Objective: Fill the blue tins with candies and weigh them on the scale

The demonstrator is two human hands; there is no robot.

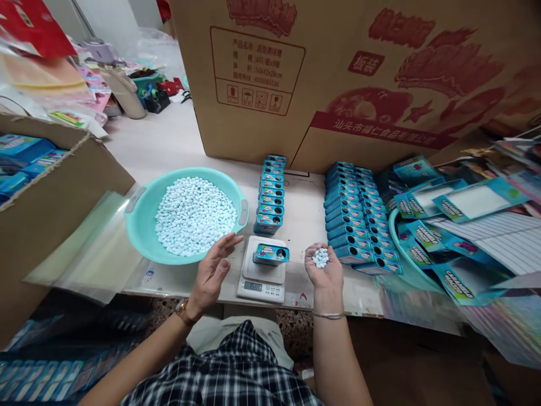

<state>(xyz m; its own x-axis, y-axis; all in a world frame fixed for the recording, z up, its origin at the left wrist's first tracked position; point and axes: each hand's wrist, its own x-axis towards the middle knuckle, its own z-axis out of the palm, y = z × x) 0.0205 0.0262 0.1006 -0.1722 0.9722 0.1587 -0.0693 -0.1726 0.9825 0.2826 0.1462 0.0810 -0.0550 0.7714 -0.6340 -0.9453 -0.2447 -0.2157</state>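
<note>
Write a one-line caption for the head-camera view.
Right hand cups pale blue candies beside a blue candy box on a digital scale; left hand hovers by the teal basin.

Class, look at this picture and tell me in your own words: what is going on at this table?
A person works at a table. The right hand cups a small heap of candies, palm up. The left hand is open and empty, beside a scale with a small blue box lying on it. A green basin full of the same candies stands to the left, and rows of blue boxes stand to the right.
</note>
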